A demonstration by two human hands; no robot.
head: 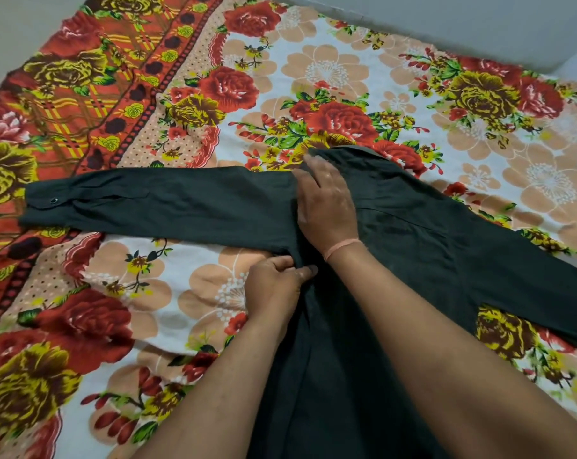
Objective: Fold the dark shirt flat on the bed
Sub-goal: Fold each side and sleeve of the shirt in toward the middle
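The dark shirt (413, 260) lies spread on the flowered bed sheet (313, 77), collar away from me. Its left sleeve (154, 203) stretches straight out to the left, cuff and button at the far end. Its other sleeve (529, 276) runs down to the right. My right hand (327, 203) lies flat, fingers apart, on the shoulder where the left sleeve joins. My left hand (277, 286) pinches the cloth at the underarm, just below that sleeve.
The sheet's red patterned border (65, 94) covers the left side of the bed. A grey wall (446, 24) runs along the far edge. Bare sheet shows to the left of the shirt body and beyond the collar.
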